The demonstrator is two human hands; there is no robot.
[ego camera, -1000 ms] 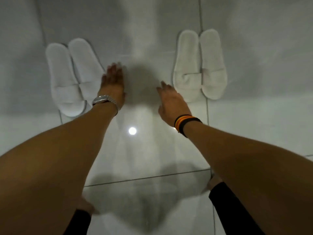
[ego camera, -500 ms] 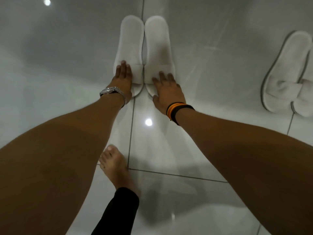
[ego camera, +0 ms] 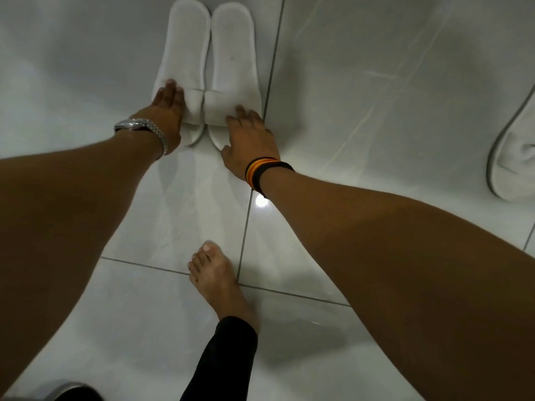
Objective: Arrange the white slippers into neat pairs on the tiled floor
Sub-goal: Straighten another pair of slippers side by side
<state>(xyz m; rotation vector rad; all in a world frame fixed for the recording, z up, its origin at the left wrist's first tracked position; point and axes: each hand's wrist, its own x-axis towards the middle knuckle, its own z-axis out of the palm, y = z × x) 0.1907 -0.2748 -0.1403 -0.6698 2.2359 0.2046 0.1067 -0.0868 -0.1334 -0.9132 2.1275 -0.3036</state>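
Squaring up a white pair beside the grout line

Half a second ago my palms only met the toe ends of this pair; now my left hand (ego camera: 166, 111) has slid up the outer edge of the left slipper (ego camera: 185, 62), fingers flat and spread along its strap, and my right hand (ego camera: 249, 140) lies open across the toe of the right slipper (ego camera: 233, 62), gripping nothing. The two slippers touch side by side, just left of the grout line (ego camera: 273, 53) in the tiled floor (ego camera: 376, 82), toes toward my bare foot (ego camera: 215, 280). I judge this pair nearly done, needing at most a nudge to level the toes. Another slipper (ego camera: 512, 157) sits well right of the grout line, cut off by the frame edge; probably part of a pair already set.
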